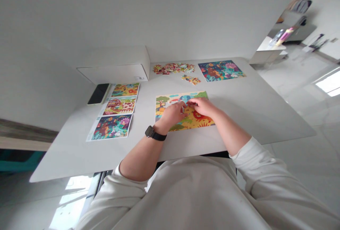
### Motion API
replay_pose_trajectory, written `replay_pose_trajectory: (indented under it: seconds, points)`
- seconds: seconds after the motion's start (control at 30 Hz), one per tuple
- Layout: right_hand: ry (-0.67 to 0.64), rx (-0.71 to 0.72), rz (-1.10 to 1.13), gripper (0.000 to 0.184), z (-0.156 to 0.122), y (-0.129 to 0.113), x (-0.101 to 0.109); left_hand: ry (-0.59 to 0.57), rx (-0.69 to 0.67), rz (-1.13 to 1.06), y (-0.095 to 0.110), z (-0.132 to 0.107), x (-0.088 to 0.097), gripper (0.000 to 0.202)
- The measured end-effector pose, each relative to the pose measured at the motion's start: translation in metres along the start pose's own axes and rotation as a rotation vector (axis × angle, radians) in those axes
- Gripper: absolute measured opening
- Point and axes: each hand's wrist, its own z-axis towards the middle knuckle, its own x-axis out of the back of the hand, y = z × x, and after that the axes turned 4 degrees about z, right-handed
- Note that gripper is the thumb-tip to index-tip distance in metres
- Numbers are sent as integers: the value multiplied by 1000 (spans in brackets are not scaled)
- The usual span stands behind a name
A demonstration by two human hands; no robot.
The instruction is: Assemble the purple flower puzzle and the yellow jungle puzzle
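Note:
A jigsaw puzzle with a bright savanna picture lies flat on the table, its pieces largely joined. Both hands are over its middle. My left hand, with a black watch on the wrist, has its fingers curled in at the puzzle's centre; a small pale edge shows by the fingertips. Just to the right, my right hand rests low over the puzzle with its fingers drawn together near the blue elephant. What either hand pinches is too small and covered to make out.
Loose puzzle pieces form a pile at the back, with a smaller cluster nearer. A dark finished-looking puzzle lies back right. At left are a picture sheet, a phone and a white box on the white table.

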Motion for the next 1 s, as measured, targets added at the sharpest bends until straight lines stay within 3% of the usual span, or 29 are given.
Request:
replay_pose_trajectory:
  seconds: [0.13, 0.3, 0.47, 0.67, 1.0]
  points:
    - [32, 29, -36, 42, 1, 2, 5, -24, -35, 6, 1, -1, 1, 28]
    - [76, -18, -63, 20, 1, 5, 11, -33, -52, 58, -1, -1, 0, 31]
    - [5, -133, -131, 11, -1, 0, 10, -71, -64, 157, -2, 0, 0, 25]
    - [-72, -201, -280, 6, -1, -14, 8, -123, -54, 254, 1, -1, 3, 34]
    - [-97, -284, -352, 8, -2, -15, 10, -136, -28, 297, 7, -3, 3, 35]
